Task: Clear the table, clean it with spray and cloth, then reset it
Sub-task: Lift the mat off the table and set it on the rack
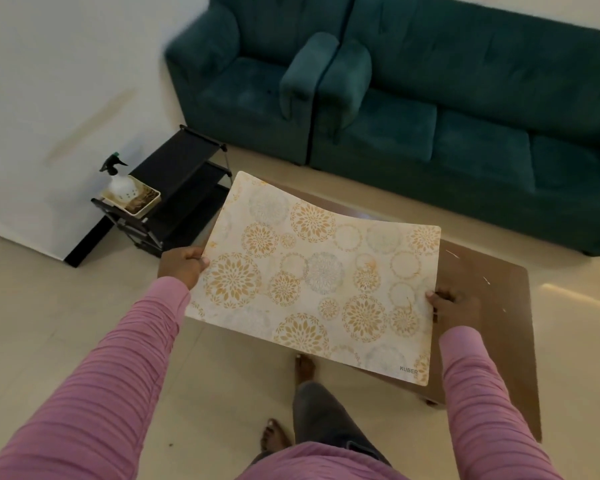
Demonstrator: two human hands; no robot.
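Observation:
A cream placemat (319, 278) printed with gold and grey flower circles hangs in the air, slightly bowed, over the left part of the brown table (489, 292). My left hand (181, 266) grips its left edge, thumb on top. At the right edge my right hand (454, 306) grips it the same way, fingers underneath. A white spray bottle (122, 183) with a black trigger stands on a tray (146, 202) at the left.
The tray sits on a black tiered rack (184, 188) against the white wall. Teal sofas (413, 109) line the far side of the table. Pale tiled floor (49, 306) surrounds me, and my bare feet (303, 367) stand beside the table's near edge.

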